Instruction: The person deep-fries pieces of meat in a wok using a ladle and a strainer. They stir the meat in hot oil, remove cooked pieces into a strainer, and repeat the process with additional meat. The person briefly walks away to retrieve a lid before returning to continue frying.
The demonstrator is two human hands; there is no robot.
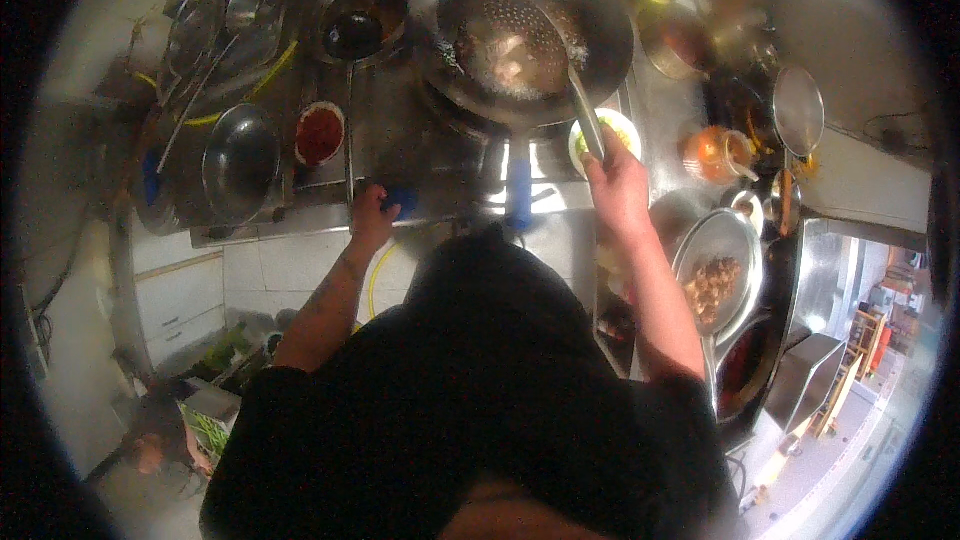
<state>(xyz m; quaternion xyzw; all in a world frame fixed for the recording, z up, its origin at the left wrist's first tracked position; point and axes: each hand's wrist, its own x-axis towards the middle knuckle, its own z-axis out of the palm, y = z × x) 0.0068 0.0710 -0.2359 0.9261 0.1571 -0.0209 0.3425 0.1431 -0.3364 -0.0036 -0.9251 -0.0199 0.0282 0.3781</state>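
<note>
My right hand grips the metal handle of a perforated skimmer. The skimmer's round, holed head lies inside a large wok, over bubbling liquid with pale food in it. Below that hand sits a white bowl with chopped green and yellow food. The wok's handle, wrapped in blue, points toward me. At the stove's front edge my left hand is curled around a blue item, whose kind is unclear. Beside this hand runs the long thin handle of a ladle from a pot.
The pot of dark liquid stands left of the wok. Nearby are a bowl of red paste and an empty-looking metal pan. Rightward are an orange jar and a strainer with brown pieces. Someone's hand shows low left.
</note>
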